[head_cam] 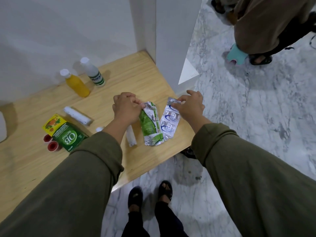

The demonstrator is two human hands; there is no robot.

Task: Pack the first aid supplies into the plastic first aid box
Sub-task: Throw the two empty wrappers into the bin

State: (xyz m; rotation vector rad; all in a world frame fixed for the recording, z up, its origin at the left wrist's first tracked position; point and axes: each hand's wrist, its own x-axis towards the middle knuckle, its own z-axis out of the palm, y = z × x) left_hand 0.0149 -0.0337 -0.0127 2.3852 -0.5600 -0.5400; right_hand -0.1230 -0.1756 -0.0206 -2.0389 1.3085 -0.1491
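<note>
Wooden table (140, 77), light pine, set against a white wall (68, 23); marble floor (256, 117) to the right. Item one: green-and-silver blister strip (150, 124), lying near the table's right edge, its far end pinched between thumb and fingers of the left hand (125, 108), fingers curled closed on the foil. Item two: blue-and-silver blister strip (169, 120), just beside the green strip at its 3 o'clock, touching or slightly overlapping it along one long edge; its far end is held by the fingertips of the right hand (189, 106), remaining fingers loosely spread above it. Item three: short white roll (131, 138), at 9 o'clock of the green strip, partly under the left forearm. Item four: longer wrapped white roll (77, 116), at 10 o'clock of the strips, lying flat. Item five: green carton marked "OB herbal" (68, 136), at 9 o'clock of the short roll, with a yellow pack (53, 124) touching its far end. Item six: two red-centred tape rolls (50, 142), touching the carton's left side. Item seven: yellow bottle (75, 82) and white bottle with green label (93, 72), both white-capped, upright, side by side at 11 o'clock near the wall. A white object (2, 127) shows at the left frame edge; whether it is the first aid box cannot be told. Both sleeves (256, 168) olive green.
</note>
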